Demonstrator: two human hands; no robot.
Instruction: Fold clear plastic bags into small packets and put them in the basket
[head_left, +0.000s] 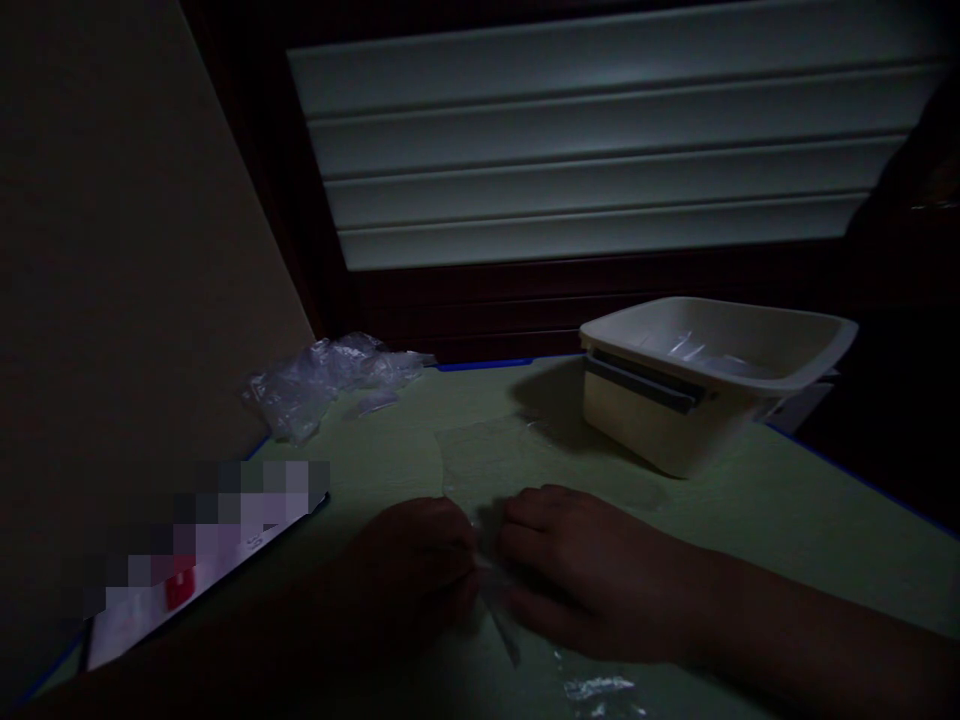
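Observation:
A clear plastic bag (487, 455) lies flat on the pale green table, its near end between my two hands. My left hand (420, 560) is closed, thumb and fingers pinching the bag's edge. Just to its right, my right hand (577, 570) has its fingers curled down on the same plastic; the fingertips are partly hidden in shadow. A narrow folded flap of the plastic sticks out below, between the hands. Closer to me, beside the right wrist, lies another piece of shiny clear plastic (600, 690).
A cream plastic bin (637, 415) with a grey handle stands at the back right, clear plastic inside it. Crumpled clear bags (330, 380) are heaped at the back left. On the left rests a phone or tablet (217, 570), partly pixelated. The table (825, 560) has blue edging.

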